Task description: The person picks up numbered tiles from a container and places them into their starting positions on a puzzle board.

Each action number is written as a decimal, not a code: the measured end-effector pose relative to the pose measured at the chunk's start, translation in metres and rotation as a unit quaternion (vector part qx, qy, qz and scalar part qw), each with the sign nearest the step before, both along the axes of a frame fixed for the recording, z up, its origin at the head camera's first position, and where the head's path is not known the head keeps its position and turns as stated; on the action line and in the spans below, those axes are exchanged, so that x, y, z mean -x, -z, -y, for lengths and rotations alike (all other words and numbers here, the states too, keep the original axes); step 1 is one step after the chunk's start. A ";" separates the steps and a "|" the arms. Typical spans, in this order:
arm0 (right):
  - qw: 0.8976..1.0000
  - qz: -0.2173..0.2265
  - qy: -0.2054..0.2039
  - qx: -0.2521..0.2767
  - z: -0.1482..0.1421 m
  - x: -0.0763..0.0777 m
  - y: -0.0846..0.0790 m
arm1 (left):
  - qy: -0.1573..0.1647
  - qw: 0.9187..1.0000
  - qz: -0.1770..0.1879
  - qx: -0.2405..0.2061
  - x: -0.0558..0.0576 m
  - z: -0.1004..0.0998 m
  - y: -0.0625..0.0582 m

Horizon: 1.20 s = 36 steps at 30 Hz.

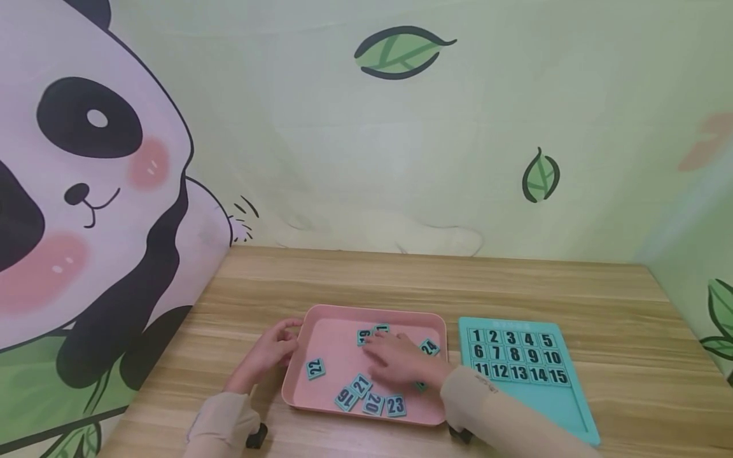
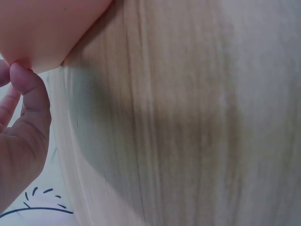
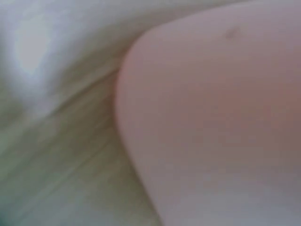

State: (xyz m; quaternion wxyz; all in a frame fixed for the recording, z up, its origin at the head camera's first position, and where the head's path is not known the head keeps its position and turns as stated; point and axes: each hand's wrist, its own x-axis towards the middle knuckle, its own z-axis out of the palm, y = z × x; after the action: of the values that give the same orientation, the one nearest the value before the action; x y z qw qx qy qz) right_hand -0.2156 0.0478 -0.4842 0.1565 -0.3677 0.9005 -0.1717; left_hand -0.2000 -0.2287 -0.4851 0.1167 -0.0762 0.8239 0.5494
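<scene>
A pink tray [image 1: 329, 346] lies on the table with several teal number tiles in it. At its left wall, my left hand [image 1: 269, 350] pinches the rim; the left wrist view shows the thumb [image 2: 30, 87] against the tray's edge [image 2: 51, 33]. My right hand [image 1: 397, 359] reaches in over the tray, fingers fairly straight, their tips at the 19 tile [image 1: 364, 337] and a partly covered tile [image 1: 381, 328]. Near this hand are the 24 tile [image 1: 429, 347], the 21 tile [image 1: 361, 385] and the 20 tile [image 1: 373, 404]. A blurred bare forearm or hand fills much of the right wrist view.
Right of the tray lies a teal number board [image 1: 538, 407], tiles 1 to 15 filling its upper rows above a bare lower part. The 22 tile [image 1: 315, 368], 16 tile [image 1: 346, 399] and 23 tile [image 1: 396, 406] lie apart in the tray. A panda-printed wall backs the wooden table [image 1: 343, 273].
</scene>
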 end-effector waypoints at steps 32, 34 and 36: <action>0.998 0.015 0.025 0.058 -0.008 -0.014 -0.001 | -0.014 1.000 0.010 0.008 0.000 -0.001 0.001; 0.997 0.013 0.030 0.066 -0.008 -0.015 -0.001 | -0.014 1.000 0.009 0.009 0.000 -0.001 0.000; 0.997 0.010 0.034 0.074 -0.008 -0.017 -0.001 | -0.012 1.000 0.008 0.009 0.001 -0.001 0.000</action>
State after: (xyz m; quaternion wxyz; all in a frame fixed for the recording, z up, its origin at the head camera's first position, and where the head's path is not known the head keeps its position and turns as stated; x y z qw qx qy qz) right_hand -0.1986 0.0556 -0.4829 0.1318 -0.3457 0.8957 -0.2468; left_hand -0.2012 -0.2273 -0.4849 0.1161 -0.0918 0.8266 0.5430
